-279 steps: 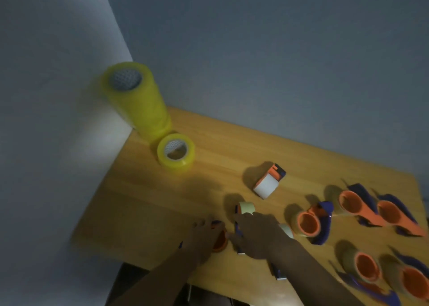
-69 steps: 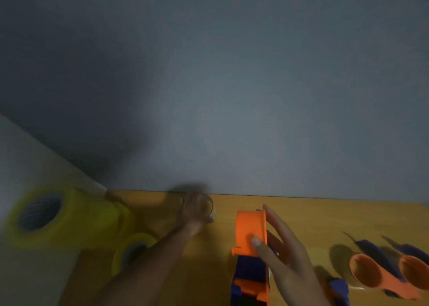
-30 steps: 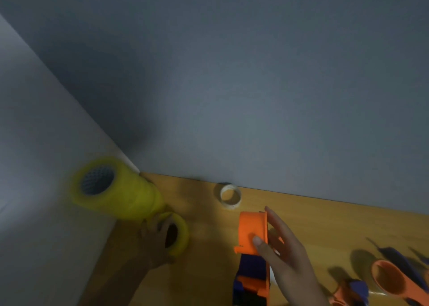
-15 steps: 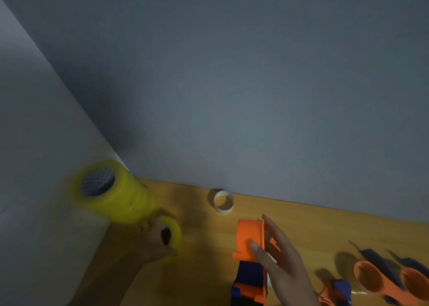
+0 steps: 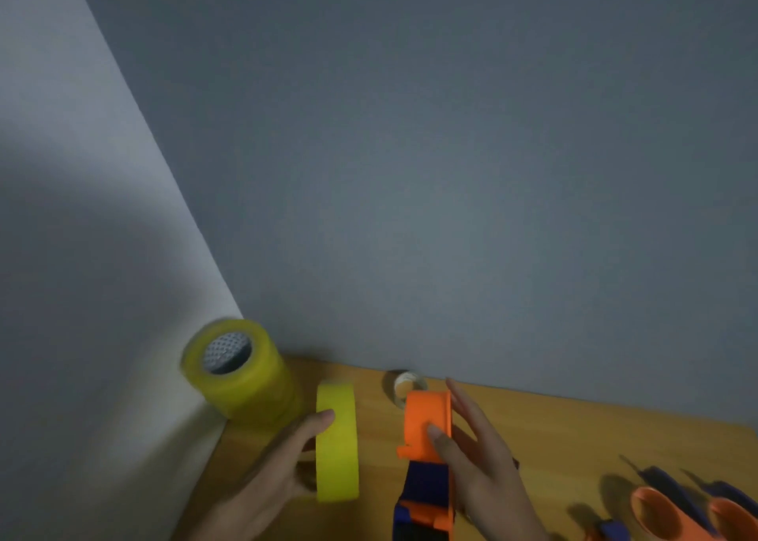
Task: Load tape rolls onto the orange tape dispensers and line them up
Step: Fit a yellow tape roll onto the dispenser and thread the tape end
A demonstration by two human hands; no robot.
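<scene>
My left hand [image 5: 275, 464] grips a yellow tape roll [image 5: 337, 442], held on edge above the wooden table [image 5: 574, 429]. To its right my right hand [image 5: 480, 458] holds an orange and blue tape dispenser [image 5: 426, 450] upright, thumb on its orange hub and fingers behind it. The hub carries no roll. A small whitish tape core [image 5: 406, 382] lies on the table by the wall, just behind the dispenser.
A stack of yellow tape rolls [image 5: 238, 372] stands in the table's far left corner against the walls. More orange and blue dispensers [image 5: 681, 507] lie at the lower right. Grey walls close off the back and left.
My left hand has lifted the yellow roll off the table beside the stack and carried it right, toward the dispenser. My right hand keeps the dispenser upright in about the same place.
</scene>
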